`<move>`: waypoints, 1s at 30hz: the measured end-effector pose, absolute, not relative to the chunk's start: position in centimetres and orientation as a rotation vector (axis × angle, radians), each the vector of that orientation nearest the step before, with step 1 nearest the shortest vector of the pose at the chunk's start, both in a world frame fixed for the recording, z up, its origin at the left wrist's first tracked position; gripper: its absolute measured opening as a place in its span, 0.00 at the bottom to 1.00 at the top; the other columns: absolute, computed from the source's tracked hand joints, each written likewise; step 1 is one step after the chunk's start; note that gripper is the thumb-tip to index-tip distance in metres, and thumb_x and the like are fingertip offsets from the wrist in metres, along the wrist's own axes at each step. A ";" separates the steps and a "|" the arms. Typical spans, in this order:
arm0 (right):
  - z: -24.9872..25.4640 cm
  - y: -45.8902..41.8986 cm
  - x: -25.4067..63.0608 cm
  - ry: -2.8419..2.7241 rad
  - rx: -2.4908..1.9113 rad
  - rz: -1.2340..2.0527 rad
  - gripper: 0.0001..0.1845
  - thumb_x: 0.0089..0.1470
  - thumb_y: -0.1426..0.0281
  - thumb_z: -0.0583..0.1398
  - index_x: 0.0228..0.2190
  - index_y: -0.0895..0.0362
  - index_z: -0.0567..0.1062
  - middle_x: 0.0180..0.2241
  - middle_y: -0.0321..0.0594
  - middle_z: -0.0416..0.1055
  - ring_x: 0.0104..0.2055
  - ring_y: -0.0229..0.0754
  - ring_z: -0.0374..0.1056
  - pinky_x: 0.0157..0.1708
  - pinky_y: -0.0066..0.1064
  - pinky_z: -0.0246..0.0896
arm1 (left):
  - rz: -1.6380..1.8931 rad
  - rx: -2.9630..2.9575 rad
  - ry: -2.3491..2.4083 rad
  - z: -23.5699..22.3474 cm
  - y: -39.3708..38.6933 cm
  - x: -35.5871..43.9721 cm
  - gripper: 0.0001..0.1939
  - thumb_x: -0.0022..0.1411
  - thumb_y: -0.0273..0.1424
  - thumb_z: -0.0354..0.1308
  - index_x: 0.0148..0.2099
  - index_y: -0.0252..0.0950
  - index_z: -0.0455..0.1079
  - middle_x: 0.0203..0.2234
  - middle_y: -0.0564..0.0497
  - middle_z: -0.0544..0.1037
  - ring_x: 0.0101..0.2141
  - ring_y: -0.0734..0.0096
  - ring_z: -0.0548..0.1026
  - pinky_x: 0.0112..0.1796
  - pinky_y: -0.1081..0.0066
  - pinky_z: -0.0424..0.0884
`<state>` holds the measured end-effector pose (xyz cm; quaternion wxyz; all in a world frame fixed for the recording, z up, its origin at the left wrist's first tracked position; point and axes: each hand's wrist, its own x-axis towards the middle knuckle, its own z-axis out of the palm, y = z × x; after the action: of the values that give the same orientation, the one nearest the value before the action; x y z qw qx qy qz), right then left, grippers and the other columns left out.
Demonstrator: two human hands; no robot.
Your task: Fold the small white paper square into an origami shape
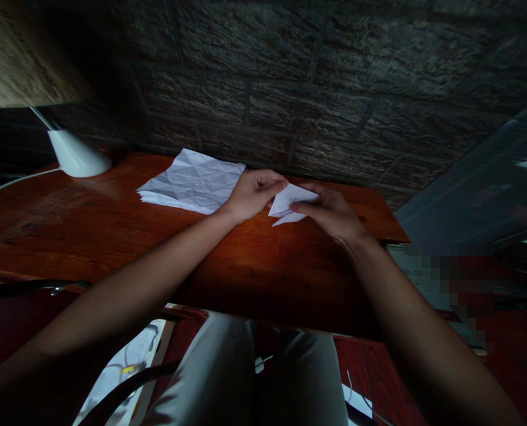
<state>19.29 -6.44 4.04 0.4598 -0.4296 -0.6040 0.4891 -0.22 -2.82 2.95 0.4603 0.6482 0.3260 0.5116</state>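
Observation:
A small piece of folded white paper (295,197) is held above the wooden table between both hands. My left hand (255,192) pinches its upper left corner with thumb and fingers. From the right side, my right hand (330,212) grips it, the thumb lying across the front and the fingers mostly hidden behind. A pointed flap sticks out at the paper's lower edge. Beside my left wrist lies a stack of creased white paper sheets (196,177), its top sheet covered in fold lines.
A lamp with a white base (79,155) and a woven shade (28,59) stands at the table's left. Behind the wooden table (246,266) rises a dark brick wall (263,100). A white cord (19,180) runs off left. Below the near edge are my legs (219,367).

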 end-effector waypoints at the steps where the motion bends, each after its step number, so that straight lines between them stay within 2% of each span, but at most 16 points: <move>1: 4.0 -6.4 19.3 -1.480 -1.070 1.196 0.25 0.39 0.67 0.76 0.42 0.56 0.81 0.39 0.40 0.83 0.40 0.46 0.76 0.50 0.43 0.71 | 1.256 1.594 0.799 2.9 -2.8 -0.2 0.07 0.62 0.33 0.67 0.38 0.33 0.80 0.28 0.50 0.83 0.23 0.77 0.74 0.23 0.76 0.65; 5: 3.8 -6.4 19.3 -1.473 -1.121 1.167 0.24 0.39 0.66 0.76 0.41 0.56 0.80 0.37 0.39 0.82 0.38 0.45 0.75 0.45 0.41 0.70 | 1.238 1.629 0.796 2.9 -2.8 -0.4 0.08 0.62 0.34 0.68 0.39 0.33 0.80 0.29 0.49 0.84 0.24 0.76 0.75 0.23 0.76 0.65; 11: 4.2 -6.6 19.2 -1.411 -1.096 1.244 0.26 0.41 0.65 0.74 0.44 0.55 0.80 0.39 0.40 0.82 0.40 0.45 0.76 0.47 0.41 0.71 | 1.262 1.616 0.817 2.9 -2.7 -0.5 0.07 0.63 0.32 0.67 0.39 0.33 0.79 0.29 0.49 0.84 0.24 0.76 0.74 0.24 0.75 0.66; 15: 4.5 -6.7 19.4 -1.368 -1.118 1.261 0.24 0.42 0.65 0.73 0.45 0.54 0.81 0.40 0.40 0.82 0.40 0.45 0.76 0.45 0.40 0.72 | 1.281 1.589 0.838 2.9 -2.5 -0.5 0.06 0.63 0.32 0.67 0.39 0.33 0.79 0.29 0.50 0.83 0.23 0.76 0.74 0.23 0.75 0.64; 20: 4.1 -6.5 19.3 -1.383 -1.133 1.247 0.24 0.41 0.67 0.73 0.43 0.54 0.80 0.40 0.40 0.82 0.42 0.47 0.76 0.47 0.42 0.73 | 1.269 1.623 0.825 2.8 -2.5 -0.4 0.08 0.65 0.34 0.67 0.39 0.34 0.79 0.29 0.50 0.83 0.23 0.75 0.75 0.23 0.75 0.66; 30: 3.8 -6.5 19.1 -1.390 -1.109 1.207 0.28 0.39 0.65 0.75 0.45 0.55 0.80 0.39 0.39 0.82 0.39 0.45 0.75 0.48 0.42 0.70 | 1.251 1.597 0.802 3.1 -2.9 -0.3 0.07 0.63 0.33 0.67 0.38 0.34 0.80 0.26 0.51 0.83 0.22 0.76 0.73 0.23 0.75 0.66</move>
<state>19.11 -6.47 3.79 0.4759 -0.4536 -0.5689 0.4940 -0.29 -2.94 3.05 0.4618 0.6493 0.3261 0.5087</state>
